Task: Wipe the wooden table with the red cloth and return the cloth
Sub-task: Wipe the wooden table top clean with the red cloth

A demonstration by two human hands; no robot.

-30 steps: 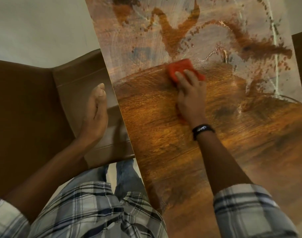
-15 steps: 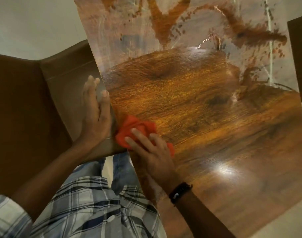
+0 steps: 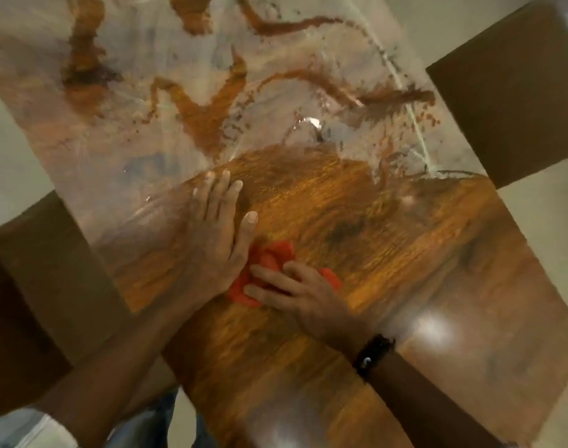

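The near part of the worktop [image 3: 405, 253] shows bare, glossy wood grain, so I judge that stretch already wiped. The far part is another matter: a pale, cloudy film [image 3: 140, 130] covers it, with brown streaks [image 3: 205, 114] and specks running through. The line between clean and smeared curves across just beyond the fingers of the left hand [image 3: 215, 234].

The cloth [image 3: 269, 253] lies bunched on the clean wood, toward the near-left side, touching the base of the left thumb. The right hand [image 3: 308, 302] rests on it with fingers spread across the folds, pressing it down rather than clutching it. The left hand lies flat, palm down, fingers straight, holding nothing.

By my reckoning the job is perhaps half done. The whole far stretch of film and streaks is left to wipe, and after that the cloth has to go back. Where it belongs is not in view.
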